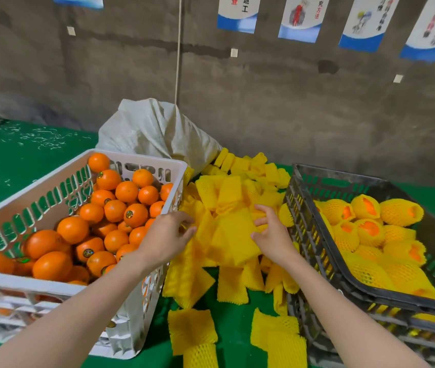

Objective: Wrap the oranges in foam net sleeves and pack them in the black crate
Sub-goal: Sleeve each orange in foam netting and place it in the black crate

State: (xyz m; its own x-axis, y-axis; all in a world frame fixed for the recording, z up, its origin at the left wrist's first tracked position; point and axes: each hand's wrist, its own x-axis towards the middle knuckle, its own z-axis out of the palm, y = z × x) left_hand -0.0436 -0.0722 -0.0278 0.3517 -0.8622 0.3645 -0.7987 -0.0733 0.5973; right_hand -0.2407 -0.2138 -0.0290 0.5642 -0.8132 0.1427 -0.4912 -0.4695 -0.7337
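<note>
A white crate [20,284] on the left holds several bare oranges [115,210]. On the right, the black crate [317,243] holds several oranges wrapped in yellow foam net [365,207]. Between the crates lies a pile of yellow foam net sleeves [237,187]. Over this pile, one flat sleeve [233,235] is held between both hands. My left hand [170,233] pinches its left edge, just past the white crate's corner. My right hand [273,232] grips its right edge with thumb and curled fingers. Neither hand shows an orange.
A stuffed white woven sack [158,128] leans behind the sleeve pile, under a hanging rope [177,49]. More loose sleeves [192,330] lie on the green surface [25,155] near me. A concrete wall with hanging posters closes off the back.
</note>
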